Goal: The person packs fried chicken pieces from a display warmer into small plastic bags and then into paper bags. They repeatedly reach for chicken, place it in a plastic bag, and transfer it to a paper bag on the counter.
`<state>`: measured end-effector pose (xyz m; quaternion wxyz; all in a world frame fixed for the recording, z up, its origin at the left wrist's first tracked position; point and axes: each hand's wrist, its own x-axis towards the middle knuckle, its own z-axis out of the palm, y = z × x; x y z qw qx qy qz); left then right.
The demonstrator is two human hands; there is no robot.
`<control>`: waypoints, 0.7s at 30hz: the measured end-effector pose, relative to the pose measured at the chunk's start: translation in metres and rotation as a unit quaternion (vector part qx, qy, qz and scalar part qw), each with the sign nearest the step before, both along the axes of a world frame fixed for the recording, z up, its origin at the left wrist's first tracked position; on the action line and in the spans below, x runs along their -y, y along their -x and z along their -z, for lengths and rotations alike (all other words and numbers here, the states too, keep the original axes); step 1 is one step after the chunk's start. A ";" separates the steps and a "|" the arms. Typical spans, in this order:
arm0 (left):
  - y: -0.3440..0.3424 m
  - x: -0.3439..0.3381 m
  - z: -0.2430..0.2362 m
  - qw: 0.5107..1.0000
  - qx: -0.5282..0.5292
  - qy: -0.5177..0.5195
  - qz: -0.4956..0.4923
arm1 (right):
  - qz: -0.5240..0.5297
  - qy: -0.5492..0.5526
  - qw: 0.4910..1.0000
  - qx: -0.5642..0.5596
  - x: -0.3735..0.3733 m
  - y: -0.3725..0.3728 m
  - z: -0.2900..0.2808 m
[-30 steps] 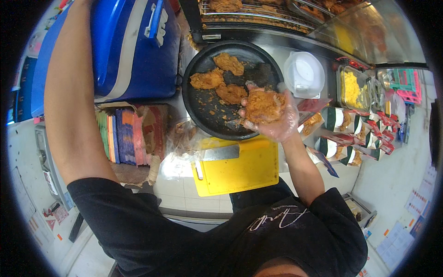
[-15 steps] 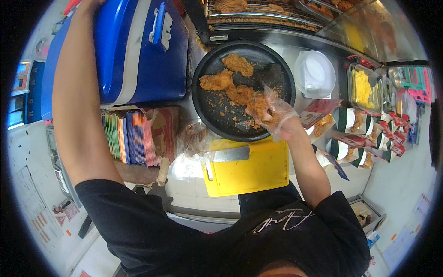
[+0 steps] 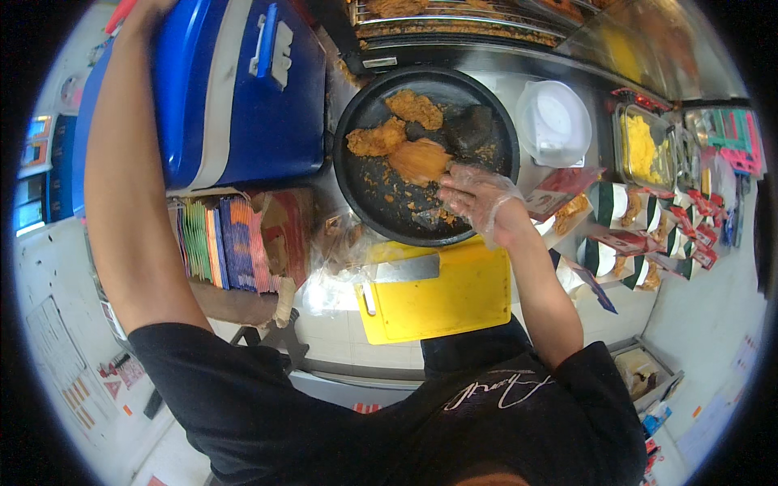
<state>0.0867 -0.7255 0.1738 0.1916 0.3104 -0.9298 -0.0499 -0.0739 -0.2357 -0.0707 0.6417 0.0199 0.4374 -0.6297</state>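
My right hand (image 3: 474, 198) wears a clear plastic glove and is open over the right part of a round black pan (image 3: 365, 194), its fingertips beside a piece of fried chicken (image 3: 417, 159). Two more pieces, a craggy one (image 3: 413, 108) and a longer one (image 3: 373, 138), lie in the pan with scattered crumbs. My left arm (image 3: 130, 186) stretches up past a blue cooler box (image 3: 194, 97); my left hand (image 3: 158, 6) is at the top edge, its fingers out of sight. A yellow cutting board (image 3: 433, 308) with a cleaver (image 3: 405, 267) lies below the pan.
A food warmer (image 3: 454, 28) is behind. To the right are a white tub (image 3: 555, 117), a glass container of yellow food (image 3: 644, 146) and several packaged chicken portions (image 3: 628, 206). Below the cooler is a box of coloured flat packets (image 3: 231, 243), beside crumpled plastic (image 3: 340, 235).
My right hand has let go of the chicken it held, which now lies in the pan, and has opened. My left arm remains stretched upward.
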 end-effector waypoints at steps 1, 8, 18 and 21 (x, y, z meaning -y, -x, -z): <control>0.001 0.000 0.000 1.000 -0.003 -0.001 0.004 | -0.004 -0.010 1.000 -0.020 0.000 0.001 0.006; 0.000 -0.008 -0.003 1.000 -0.009 0.006 0.016 | -0.068 -0.022 0.821 -0.566 -0.010 -0.010 0.058; -0.010 -0.020 -0.006 1.000 -0.019 0.014 0.017 | -0.308 -0.064 0.472 -0.824 0.098 -0.056 0.007; -0.011 -0.023 -0.008 0.999 -0.022 0.014 0.020 | -0.274 0.005 0.470 -0.839 0.087 -0.073 0.036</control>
